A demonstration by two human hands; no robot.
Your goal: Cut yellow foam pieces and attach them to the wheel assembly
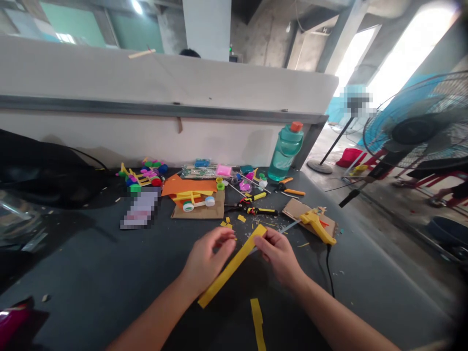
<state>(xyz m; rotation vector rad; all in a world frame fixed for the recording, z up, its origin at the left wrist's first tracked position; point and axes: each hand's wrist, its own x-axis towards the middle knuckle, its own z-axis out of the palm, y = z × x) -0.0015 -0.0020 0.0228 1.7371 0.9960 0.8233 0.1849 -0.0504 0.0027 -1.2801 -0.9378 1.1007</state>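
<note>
A long yellow strip (234,263), looking like paper or thin foam, runs diagonally above the dark table between my hands. My right hand (280,251) pinches its upper end between thumb and fingers. Just left of the strip is my left hand (210,253), its fingers bent and apart from the thumb, with nothing seen between them; the strip passes alongside its thumb. A second, narrower yellow strip (258,324) lies on the table in front of me. Beyond my right hand, a yellow glue gun (317,225) with a clear glue stick rests on a piece of cardboard (290,208).
Pliers (261,211), yellow scraps (241,219) and orange sheets (190,185) on cardboard lie ahead. A phone (141,209) and colourful plastic pieces (146,175) sit left. A teal bottle (285,153) stands at the back by the partition (146,78). A fan (413,131) is right.
</note>
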